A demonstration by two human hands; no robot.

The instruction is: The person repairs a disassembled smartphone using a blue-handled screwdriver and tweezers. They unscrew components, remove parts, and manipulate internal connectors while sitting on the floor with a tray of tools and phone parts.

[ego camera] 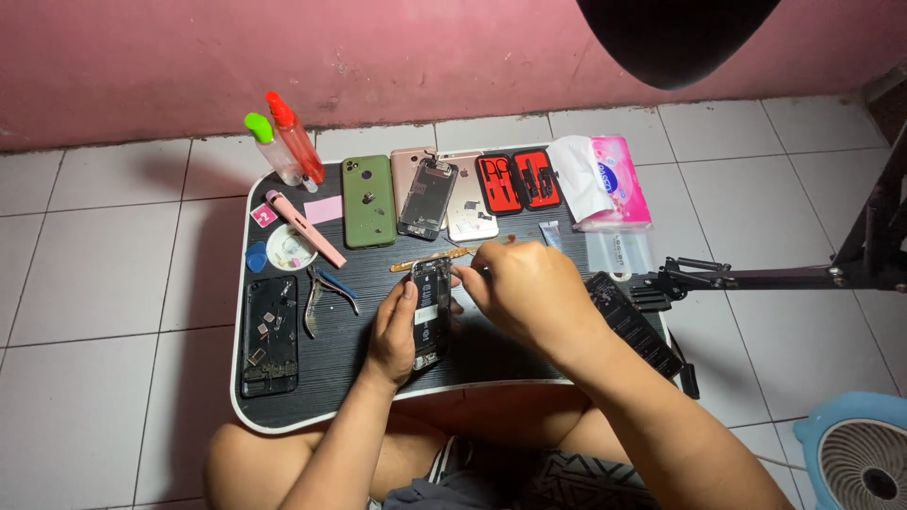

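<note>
Both hands work centre-table: left hand (397, 331) grips the opened phone (431, 312), right hand (520, 288) fingers pinched at its top.

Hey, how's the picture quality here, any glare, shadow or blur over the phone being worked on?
Head view: even, soft light; the open phone in the left hand looks sharp, no strong glare. The right hand casts a faint shadow on the black table. A dark blurred shape blocks the top edge.

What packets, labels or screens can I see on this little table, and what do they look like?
Tissue packet: table's far right corner, soft, pink and white.
Clear packet: just in front of it, flat, see-through.
Pink card: far left, small rectangle.
Phone screen panel: right edge, black, unlit.
</note>
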